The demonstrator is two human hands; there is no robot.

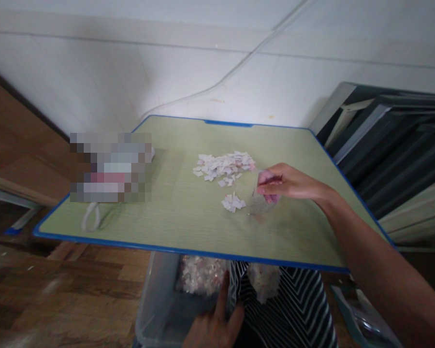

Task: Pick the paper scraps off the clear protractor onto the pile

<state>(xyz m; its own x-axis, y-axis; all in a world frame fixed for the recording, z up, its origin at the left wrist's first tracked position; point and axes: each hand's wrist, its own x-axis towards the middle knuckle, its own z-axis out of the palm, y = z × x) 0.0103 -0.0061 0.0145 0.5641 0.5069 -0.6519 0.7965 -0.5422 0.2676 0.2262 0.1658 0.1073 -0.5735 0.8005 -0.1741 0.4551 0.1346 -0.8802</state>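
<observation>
My right hand [275, 185] pinches a small clear plastic bag [255, 205] above the right half of the table. Just left of the bag lies a small pile of white paper slips [233, 202]. Behind it spreads a larger heap of paper slips [221, 165], a few with a pinkish tint. Below the table's front edge, my left hand [215, 324] is over the right rim of a clear plastic bin [148, 309], index finger stretched out and thumb apart from it. Inside the bin sits a mass of small shiny clear packets [203, 274], too blurred to make out singly.
A blue-edged light green table [174, 217] stands against a white wall. On its left is a blurred-out object [112, 169] with a white loop [91, 216]. Dark flat panels [402, 130] lean at right. Another whitish bundle [264, 281] rests on striped cloth [304, 299].
</observation>
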